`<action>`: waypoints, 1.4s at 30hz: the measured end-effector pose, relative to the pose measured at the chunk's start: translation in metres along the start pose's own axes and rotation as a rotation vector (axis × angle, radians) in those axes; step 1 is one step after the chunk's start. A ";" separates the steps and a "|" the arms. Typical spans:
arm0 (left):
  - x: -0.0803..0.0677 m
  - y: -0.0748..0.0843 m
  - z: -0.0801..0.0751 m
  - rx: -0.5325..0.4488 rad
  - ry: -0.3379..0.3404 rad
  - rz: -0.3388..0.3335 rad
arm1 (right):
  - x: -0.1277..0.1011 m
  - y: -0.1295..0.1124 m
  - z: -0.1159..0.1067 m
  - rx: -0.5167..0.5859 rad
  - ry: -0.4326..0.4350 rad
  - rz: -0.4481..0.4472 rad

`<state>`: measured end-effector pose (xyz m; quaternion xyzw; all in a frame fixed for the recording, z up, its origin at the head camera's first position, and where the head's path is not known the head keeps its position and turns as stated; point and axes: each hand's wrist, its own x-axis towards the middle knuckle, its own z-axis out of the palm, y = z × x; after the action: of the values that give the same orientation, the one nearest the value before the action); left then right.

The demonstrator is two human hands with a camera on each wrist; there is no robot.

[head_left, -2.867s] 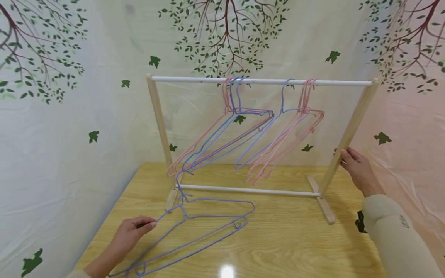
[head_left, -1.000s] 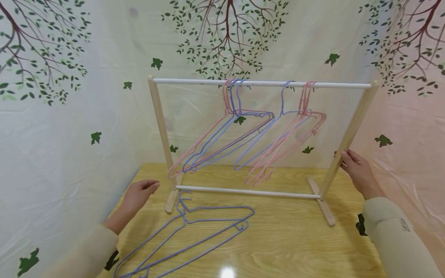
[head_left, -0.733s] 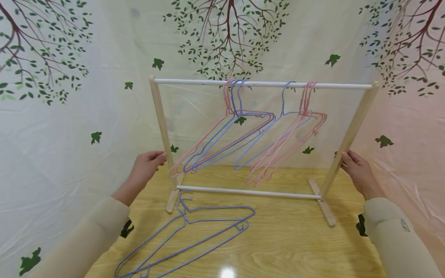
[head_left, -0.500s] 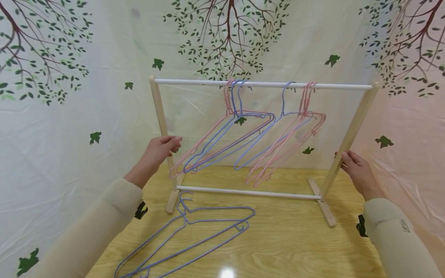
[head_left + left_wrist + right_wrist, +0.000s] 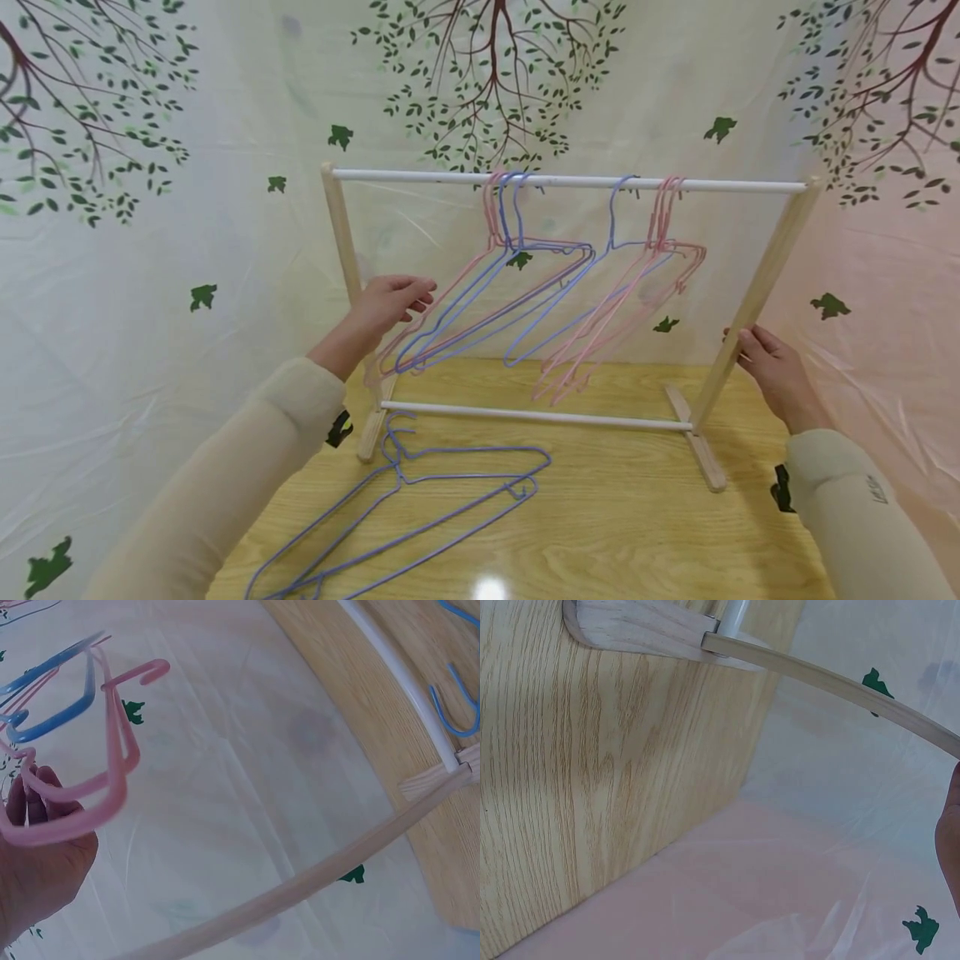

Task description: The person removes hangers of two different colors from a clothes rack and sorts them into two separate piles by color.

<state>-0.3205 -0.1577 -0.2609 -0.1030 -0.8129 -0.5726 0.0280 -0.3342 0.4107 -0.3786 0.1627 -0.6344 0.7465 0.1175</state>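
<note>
A small wooden clothes rack (image 5: pixel 772 250) stands on the table, with pink and blue hangers on its white top rail (image 5: pixel 420 176). My right hand (image 5: pixel 776 375) grips the rack's right post, thumb in front; only its edge shows in the right wrist view. My left hand (image 5: pixel 390 308), fingers loosely bent, is in front of the left post at the sloping arm of the leftmost pink hanger (image 5: pixel 465 275). In the left wrist view, that hand (image 5: pixel 52 862) shows behind the ends of the pink hangers (image 5: pixel 116 769), nothing gripped between its fingers.
Two bluish-purple hangers (image 5: pixel 472 476) lie overlapping on the wooden table (image 5: pixel 637 533), hooks near the rack's left foot (image 5: pixel 371 433). A lone blue hanger (image 5: pixel 611 217) and several pink ones (image 5: pixel 592 325) hang right of centre. A leaf-printed sheet (image 5: pixel 247 375) is behind.
My left hand let go of a purple hanger, now lying on the table, and rose rightward past the left post to the hanging pink hangers. The right hand stays on its post.
</note>
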 end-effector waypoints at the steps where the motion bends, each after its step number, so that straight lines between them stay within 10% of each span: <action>1: 0.000 0.001 0.002 -0.008 -0.008 0.002 | 0.000 0.000 -0.001 0.002 -0.003 -0.001; 18: 0.000 0.003 0.021 0.036 -0.045 0.002 | -0.004 -0.001 -0.003 -0.041 -0.003 0.016; 31: -0.007 0.003 0.014 0.169 0.239 0.197 | -0.003 -0.003 -0.002 -0.100 0.006 0.050; 42: -0.013 0.003 -0.003 0.184 0.325 0.241 | -0.001 -0.003 -0.004 -0.058 -0.009 0.036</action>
<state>-0.3072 -0.1616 -0.2589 -0.1027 -0.8284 -0.4976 0.2360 -0.3322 0.4151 -0.3768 0.1510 -0.6592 0.7290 0.1057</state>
